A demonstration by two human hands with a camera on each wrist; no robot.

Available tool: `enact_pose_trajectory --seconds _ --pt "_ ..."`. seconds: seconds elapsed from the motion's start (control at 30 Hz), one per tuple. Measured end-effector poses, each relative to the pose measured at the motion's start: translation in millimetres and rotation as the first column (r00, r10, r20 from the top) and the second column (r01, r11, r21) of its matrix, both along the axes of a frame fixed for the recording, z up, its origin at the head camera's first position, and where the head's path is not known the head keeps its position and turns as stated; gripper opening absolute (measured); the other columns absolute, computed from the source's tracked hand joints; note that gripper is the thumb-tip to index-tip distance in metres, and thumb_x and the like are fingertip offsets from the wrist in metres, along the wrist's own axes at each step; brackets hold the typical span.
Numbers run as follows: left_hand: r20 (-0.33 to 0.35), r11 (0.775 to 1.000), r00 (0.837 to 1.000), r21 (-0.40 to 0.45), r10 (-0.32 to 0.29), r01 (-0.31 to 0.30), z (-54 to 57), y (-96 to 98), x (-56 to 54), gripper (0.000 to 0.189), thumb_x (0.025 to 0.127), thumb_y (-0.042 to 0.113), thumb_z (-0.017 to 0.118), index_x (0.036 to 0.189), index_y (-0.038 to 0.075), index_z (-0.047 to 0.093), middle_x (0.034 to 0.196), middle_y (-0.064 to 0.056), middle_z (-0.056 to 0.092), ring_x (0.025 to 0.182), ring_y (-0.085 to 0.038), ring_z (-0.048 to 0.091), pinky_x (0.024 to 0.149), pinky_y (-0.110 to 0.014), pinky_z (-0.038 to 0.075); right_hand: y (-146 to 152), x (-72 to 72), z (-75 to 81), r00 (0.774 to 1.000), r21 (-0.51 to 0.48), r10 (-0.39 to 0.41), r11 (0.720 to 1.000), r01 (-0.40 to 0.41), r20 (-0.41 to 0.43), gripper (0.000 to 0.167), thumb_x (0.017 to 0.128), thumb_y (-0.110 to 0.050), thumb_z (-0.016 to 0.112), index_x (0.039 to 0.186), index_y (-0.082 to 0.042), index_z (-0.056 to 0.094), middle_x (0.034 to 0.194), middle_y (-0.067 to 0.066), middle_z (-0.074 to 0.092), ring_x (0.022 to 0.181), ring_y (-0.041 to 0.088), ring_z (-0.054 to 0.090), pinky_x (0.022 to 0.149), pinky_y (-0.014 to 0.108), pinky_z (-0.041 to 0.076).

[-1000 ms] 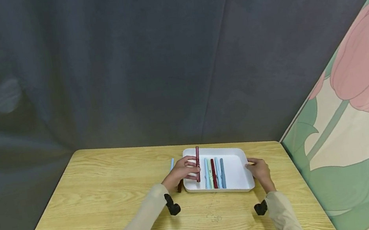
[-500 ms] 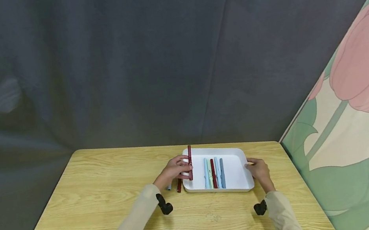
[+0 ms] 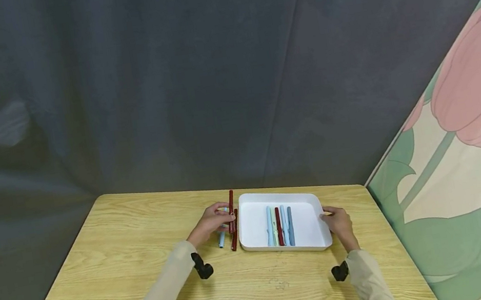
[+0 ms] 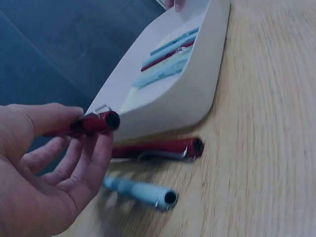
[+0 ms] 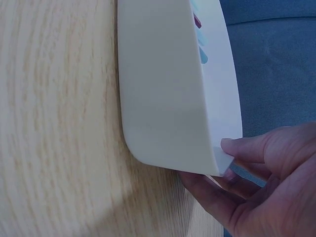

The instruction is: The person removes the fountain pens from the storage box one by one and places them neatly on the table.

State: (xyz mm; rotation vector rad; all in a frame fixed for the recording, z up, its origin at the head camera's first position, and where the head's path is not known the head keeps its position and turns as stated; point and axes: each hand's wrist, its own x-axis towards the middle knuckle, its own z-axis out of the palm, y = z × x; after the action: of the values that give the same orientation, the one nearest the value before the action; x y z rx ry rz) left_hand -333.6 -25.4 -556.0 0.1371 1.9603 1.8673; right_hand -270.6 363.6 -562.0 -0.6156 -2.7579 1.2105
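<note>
While I am watching from a distance through the head view, the left hand (image 3: pixel 211 220) is pinching a red pen (image 3: pixel 231 201) just beyond the left side of the white tray (image 3: pixel 309 222). The pen is pointing away from the person, and its far part is standing out past the fingers. Near the same hand, a second red pen (image 3: pixel 234 241) and a light blue pen (image 3: pixel 221 239) are lying on the bench (image 3: pixel 152 246), the second red pen closer to the tray. Inside the tray, a row of five pens (image 3: pixel 278 227) is lying side by side. The right hand (image 3: pixel 339 223) is gripping the right edge of the tray.

In the left wrist view, I am seeing the thumb above the held pen and the fingers under it, with the end near its metal clip (image 4: pixel 102 107) looking toward the camera. I am judging this pen to be light and stiff, perhaps a little slippery because of its smooth surface, and not very fragile; the middle of the barrel is seeming the best place to hold. Whether it is touching the second red pen, I cannot tell.

In the right wrist view, the right hand is clamping the tray's rim, with the thumb inside and fingers outside. The tray is looking light and rigid to me, so its rim is offering a good hold.
</note>
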Motion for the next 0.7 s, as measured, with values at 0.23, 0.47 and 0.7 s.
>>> enact_pose_trajectory --seconds 0.23,0.47,0.7 --pt "-0.014 0.996 0.998 -0.069 0.059 -0.06 -6.4 -14.1 -1.1 0.049 0.097 0.0 0.069 0.142 -0.007 0.051 0.114 -0.023 0.07 0.075 -0.013 0.07 0.062 -0.027 0.059 0.3 -1.0 -0.2 1.0 -0.016 -0.003 1.0 0.003 0.0 0.037 0.101 -0.008 0.065 0.134 0.009 0.065 0.116 0.034 0.07 0.076 0.027 0.071 0.055 0.029 0.055" --pt "-0.065 0.978 0.99 -0.16 0.123 -0.132 -9.7 -19.3 1.9 0.045 0.093 -0.002 0.07 0.135 -0.007 0.057 0.109 -0.022 0.07 0.068 -0.014 0.066 0.058 -0.027 0.056 -0.6 -1.6 0.3 1.0 -0.015 -0.008 1.0 0.008 0.008 0.036 0.101 -0.009 0.065 0.132 0.009 0.066 0.117 0.035 0.069 0.083 0.032 0.073 0.056 0.03 0.057" --pt "-0.094 0.958 0.986 -0.241 0.136 -0.155 -11.2 -23.4 2.8 0.042 0.09 -0.004 0.069 0.131 -0.007 0.058 0.115 -0.027 0.071 0.07 -0.017 0.067 0.06 -0.029 0.055 -1.3 -1.4 0.0 1.0 -0.029 -0.017 0.999 0.017 -0.004 0.036 0.1 -0.007 0.065 0.132 0.008 0.067 0.111 0.032 0.071 0.072 0.023 0.07 0.054 0.03 0.057"
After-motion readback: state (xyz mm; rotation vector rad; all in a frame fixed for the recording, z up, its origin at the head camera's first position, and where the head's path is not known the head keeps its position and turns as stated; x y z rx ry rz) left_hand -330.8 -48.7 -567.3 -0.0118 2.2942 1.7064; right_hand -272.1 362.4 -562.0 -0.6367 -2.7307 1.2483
